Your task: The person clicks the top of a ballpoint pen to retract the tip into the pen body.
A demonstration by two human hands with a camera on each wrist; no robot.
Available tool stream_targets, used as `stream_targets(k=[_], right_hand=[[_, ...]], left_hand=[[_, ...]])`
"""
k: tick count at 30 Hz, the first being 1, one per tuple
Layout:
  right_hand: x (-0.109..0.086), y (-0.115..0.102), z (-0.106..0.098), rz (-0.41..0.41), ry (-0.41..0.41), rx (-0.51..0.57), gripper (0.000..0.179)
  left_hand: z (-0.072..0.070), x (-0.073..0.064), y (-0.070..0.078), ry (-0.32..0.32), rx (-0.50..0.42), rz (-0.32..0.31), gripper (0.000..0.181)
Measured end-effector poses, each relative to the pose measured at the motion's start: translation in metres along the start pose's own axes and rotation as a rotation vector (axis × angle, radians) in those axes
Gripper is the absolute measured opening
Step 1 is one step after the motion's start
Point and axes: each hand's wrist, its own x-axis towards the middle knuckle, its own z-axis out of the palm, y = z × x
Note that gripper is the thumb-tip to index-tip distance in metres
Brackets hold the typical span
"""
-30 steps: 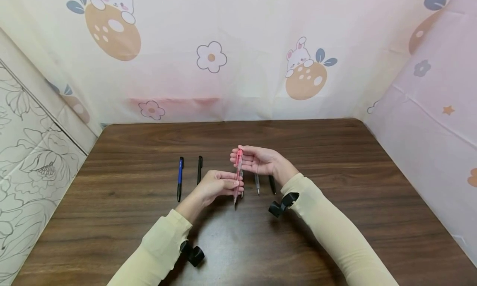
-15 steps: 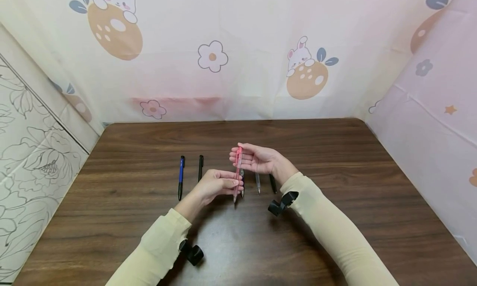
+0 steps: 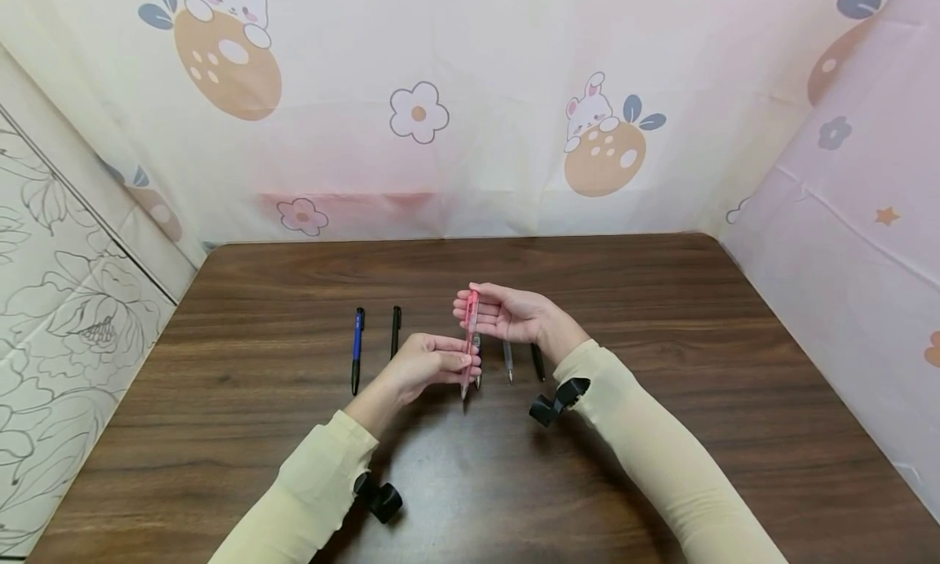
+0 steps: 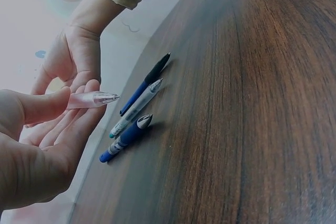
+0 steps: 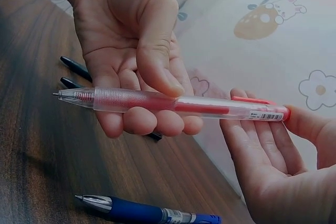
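Observation:
A clear click pen (image 5: 205,106) with a red refill, red clip and red push button is held above the table between both hands. My left hand (image 3: 426,364) pinches its grip section, thumb on top and fingers beneath, as the right wrist view shows. The metal point stands out of the tip. At the other end, my right hand (image 3: 517,313) has its thumb at the push button and its fingers behind the clip end. In the left wrist view only the pen's clear tip section (image 4: 86,99) shows past the left thumb.
On the brown wooden table (image 3: 242,450) several pens lie in a row. A blue pen (image 3: 356,352) and a black pen (image 3: 395,331) are on the left. A blue-gripped pen (image 4: 126,139), a clear pen (image 4: 137,107) and a dark pen (image 4: 146,83) lie beyond the hands.

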Motion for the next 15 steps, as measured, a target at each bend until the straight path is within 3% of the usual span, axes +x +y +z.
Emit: stream_targets(k=[15], right_hand=[[-0.0013,-0.0005,0.0000,-0.001,-0.015,-0.006,0.033]], left_hand=[[0.0000,-0.0014,0.0007,-0.012,0.010,0.006,0.034]])
